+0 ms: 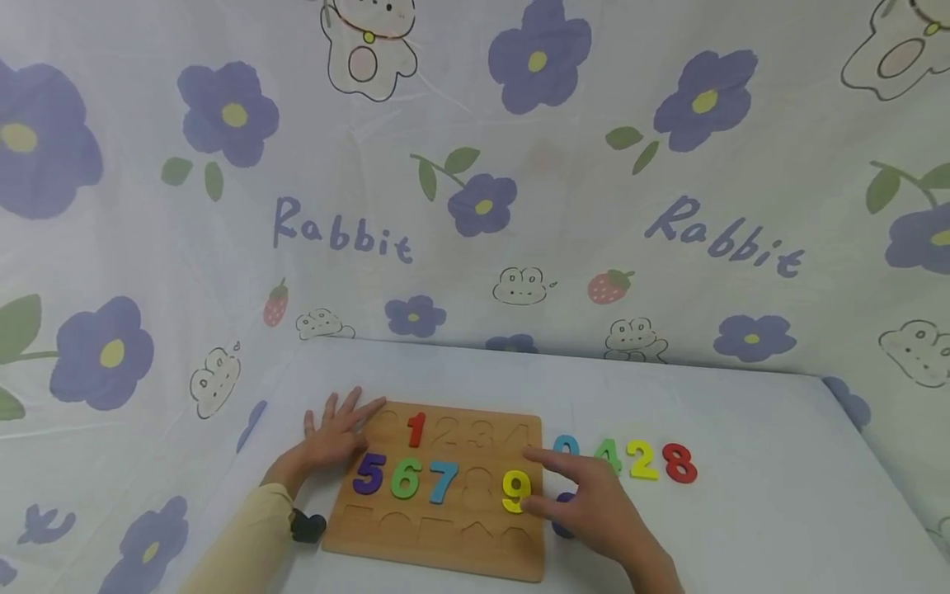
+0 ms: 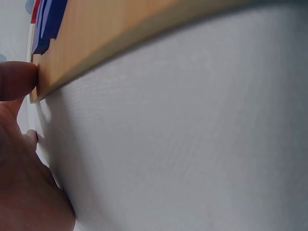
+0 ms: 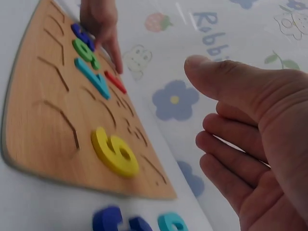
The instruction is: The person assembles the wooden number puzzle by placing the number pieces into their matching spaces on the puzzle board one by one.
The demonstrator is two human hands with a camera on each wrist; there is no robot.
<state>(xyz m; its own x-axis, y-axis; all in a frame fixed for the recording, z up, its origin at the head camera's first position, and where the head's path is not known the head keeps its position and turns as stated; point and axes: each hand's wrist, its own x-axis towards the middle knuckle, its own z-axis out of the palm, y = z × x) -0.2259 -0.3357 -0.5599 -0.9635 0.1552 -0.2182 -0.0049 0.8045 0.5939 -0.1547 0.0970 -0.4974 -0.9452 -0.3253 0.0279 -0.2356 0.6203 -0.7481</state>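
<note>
A wooden number puzzle board (image 1: pixel 430 551) lies on the white table. My left hand (image 1: pixel 337 433) rests at its upper left, fingers spread, with the thumb touching the left edge. My right hand (image 1: pixel 597 503) hovers by the right edge, thumb and index finger apart around nothing. Nearest to it is the yellow 9 (image 1: pixel 515 492), which sits in the middle row, also plain in the right wrist view (image 3: pixel 115 154). On the board too are the red 1 (image 1: pixel 416 430), purple 5 (image 1: pixel 369 474), green 6 (image 1: pixel 405 478) and blue 7 (image 1: pixel 443 482).
Right of the board lie a blue 0 (image 1: pixel 566 445), green 4 (image 1: pixel 609 454), yellow 2 (image 1: pixel 641 460) and red 8 (image 1: pixel 679 464). A dark purple piece (image 1: pixel 565 526) is partly hidden behind my right hand. A patterned curtain (image 1: pixel 475 247) stands behind the table.
</note>
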